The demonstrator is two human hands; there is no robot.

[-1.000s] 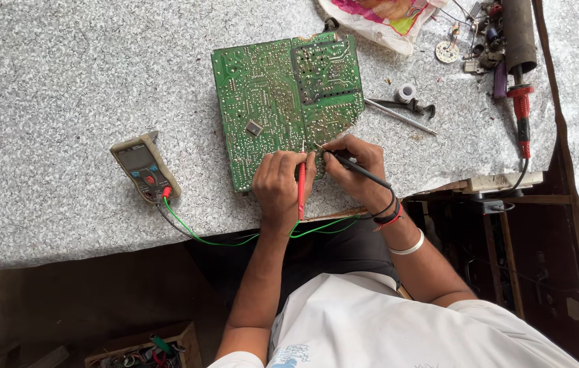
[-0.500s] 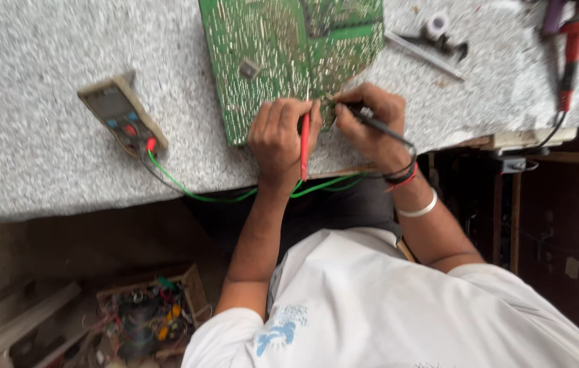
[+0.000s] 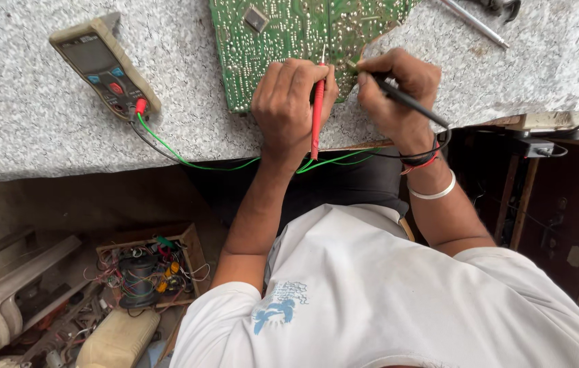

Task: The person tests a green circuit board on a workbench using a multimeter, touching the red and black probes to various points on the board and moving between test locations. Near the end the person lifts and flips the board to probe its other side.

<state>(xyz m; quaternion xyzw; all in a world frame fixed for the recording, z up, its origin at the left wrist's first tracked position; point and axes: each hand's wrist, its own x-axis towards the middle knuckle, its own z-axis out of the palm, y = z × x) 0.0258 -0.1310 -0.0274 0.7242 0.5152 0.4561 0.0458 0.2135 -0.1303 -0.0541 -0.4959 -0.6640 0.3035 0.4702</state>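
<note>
The speckled grey worktop point(image 3: 44, 129) spans the upper part of the view and carries all items in use; its near edge runs just above the person's lap. A green circuit board point(image 3: 282, 34) lies flat on the worktop with its solder side up, cut off by the top of the frame, which presents the joints directly to the probes. A handheld multimeter point(image 3: 102, 65) rests at an angle to the left of the board, well apart from it, display facing up so that it can be read from the seated position. Green and black leads point(image 3: 180, 158) run from its lower end along the worktop edge towards the hands. The left hand point(image 3: 289, 102) is closed around a red test probe point(image 3: 316, 112), held pen-fashion with the tip resting on the board near its lower edge; the heel of the hand sits on the worktop, probably for steadiness. The right hand point(image 3: 398, 92) grips a black test probe point(image 3: 408, 102) in the same narrow pinch, tip at the board just beside the red one. A thin metal tool point(image 3: 473, 24) lies on the worktop to the right. Below the worktop, a box of wired parts point(image 3: 146, 269) stands on the floor.
</note>
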